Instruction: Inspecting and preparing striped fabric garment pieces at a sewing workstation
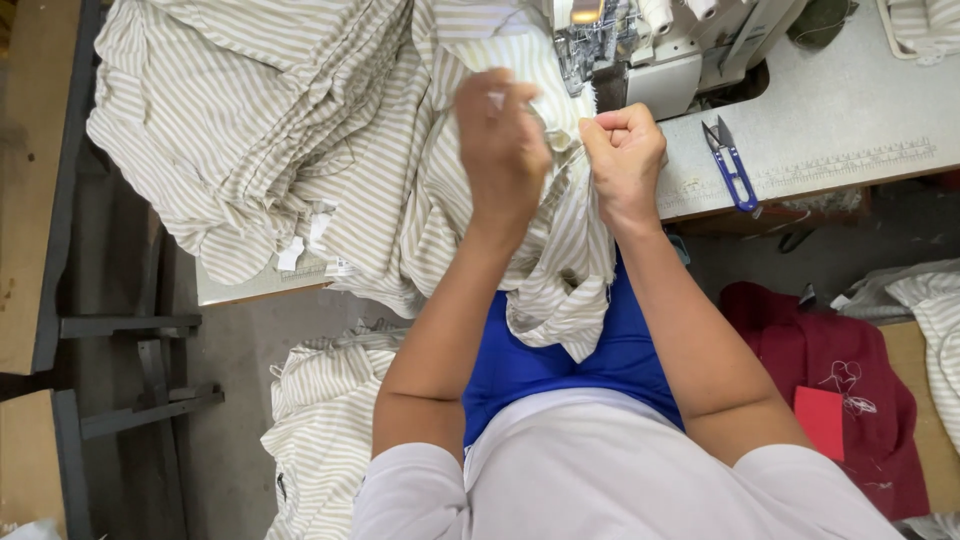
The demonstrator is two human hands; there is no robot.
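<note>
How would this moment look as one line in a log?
left hand: pinching striped fabric | right hand: fisted on same fabric | sewing machine: just beyond hands | blue thread snips: lying on table

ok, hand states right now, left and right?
Left hand: closed, pinching the striped fabric.
Right hand: closed in a fist on the same fabric's edge.

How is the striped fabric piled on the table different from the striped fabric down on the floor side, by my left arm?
The striped pile on the table is large and spread wide across the tabletop, reaching the sewing machine; the striped bundle below the table is smaller and narrower. The table pile runs up into both the left hand and right hand; the lower bundle is untouched. Both are cream cloth with thin beige stripes, crumpled.
</note>
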